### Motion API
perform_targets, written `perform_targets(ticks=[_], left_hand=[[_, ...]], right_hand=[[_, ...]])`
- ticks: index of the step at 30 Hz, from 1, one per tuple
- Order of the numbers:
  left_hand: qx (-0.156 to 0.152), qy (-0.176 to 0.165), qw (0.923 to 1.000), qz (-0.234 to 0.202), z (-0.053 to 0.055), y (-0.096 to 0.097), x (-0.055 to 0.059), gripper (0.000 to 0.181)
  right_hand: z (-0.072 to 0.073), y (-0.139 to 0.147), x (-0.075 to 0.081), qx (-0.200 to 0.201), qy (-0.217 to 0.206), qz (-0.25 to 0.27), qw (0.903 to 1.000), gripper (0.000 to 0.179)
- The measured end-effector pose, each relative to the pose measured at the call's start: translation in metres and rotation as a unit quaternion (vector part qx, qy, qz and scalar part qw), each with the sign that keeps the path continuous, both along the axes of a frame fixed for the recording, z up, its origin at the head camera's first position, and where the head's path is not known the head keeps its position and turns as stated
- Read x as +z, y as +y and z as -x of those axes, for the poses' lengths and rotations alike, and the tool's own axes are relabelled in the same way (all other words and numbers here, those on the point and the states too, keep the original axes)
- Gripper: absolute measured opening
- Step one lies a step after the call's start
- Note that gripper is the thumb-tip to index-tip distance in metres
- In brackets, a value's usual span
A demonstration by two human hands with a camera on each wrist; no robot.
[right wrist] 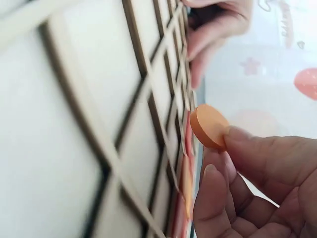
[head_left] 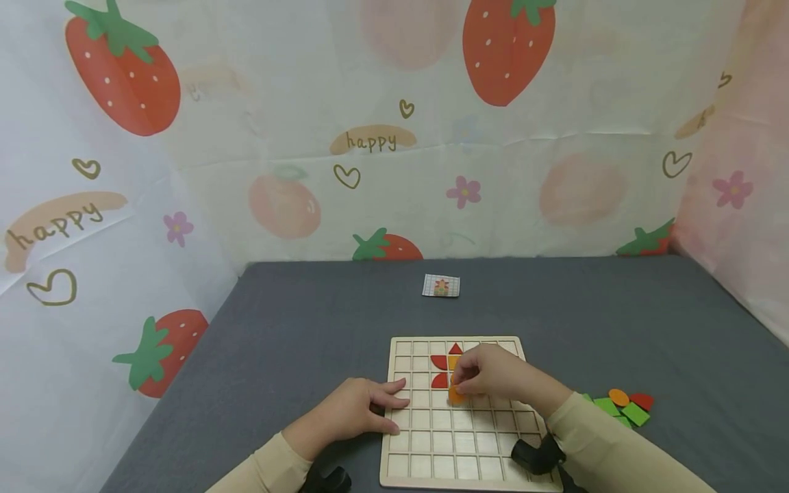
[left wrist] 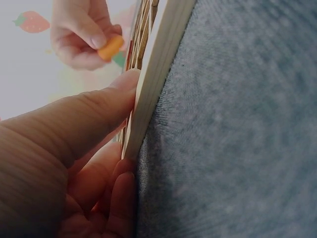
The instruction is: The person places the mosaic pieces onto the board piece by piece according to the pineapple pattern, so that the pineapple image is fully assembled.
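A square wooden board (head_left: 419, 465) with a raised grid lies on the dark cloth. My right hand (head_left: 493, 373) pinches a round orange disc (right wrist: 210, 126) between thumb and fingers, just above the board's upper middle cells. In the left wrist view the disc (left wrist: 110, 48) is blurred. On the board lie a red triangle (head_left: 455, 348), a yellow-orange square (head_left: 453, 361) and two curved red pieces (head_left: 440, 380); the right hand may hide others. With relaxed fingers, my left hand (head_left: 351, 411) rests on the board's left edge, its thumb (left wrist: 106, 106) touching the rim.
Right of the board lie several loose pieces: green squares (head_left: 635, 413), an orange disc (head_left: 618, 398) and a red piece (head_left: 642, 401), partly behind the right sleeve. A small picture card (head_left: 441, 285) sits beyond the board. Strawberry-printed curtains (head_left: 382, 198) enclose the table (head_left: 296, 322).
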State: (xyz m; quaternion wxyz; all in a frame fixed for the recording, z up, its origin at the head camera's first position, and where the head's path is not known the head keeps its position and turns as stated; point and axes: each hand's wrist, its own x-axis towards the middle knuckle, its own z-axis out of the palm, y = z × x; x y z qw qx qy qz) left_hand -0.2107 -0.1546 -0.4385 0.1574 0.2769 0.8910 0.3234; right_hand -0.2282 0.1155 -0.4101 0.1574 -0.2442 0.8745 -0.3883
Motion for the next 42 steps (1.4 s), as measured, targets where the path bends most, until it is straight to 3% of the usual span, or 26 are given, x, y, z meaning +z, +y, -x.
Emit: perform_targets(ticks=[6,24,42], left_hand=[[-0.002,-0.002,1.0000,0.002,0.001,0.000,-0.001,0.046],[0.001,-0.003,1.0000,-0.002,0.002,0.000,-0.001,0.046],[0.001,-0.006,1.0000,-0.007,0.003,0.000,-0.003,0.046]], right_hand=[[0.004,-0.017,-0.008,-0.020,0.016,-0.025,0.9994,0.012],[0.001,-0.036,-0.004,-0.034,0.048,-0.097,0.9935,0.020],[0.001,-0.034,-0.006,0.005,0.058,-0.083,0.9948,0.017]])
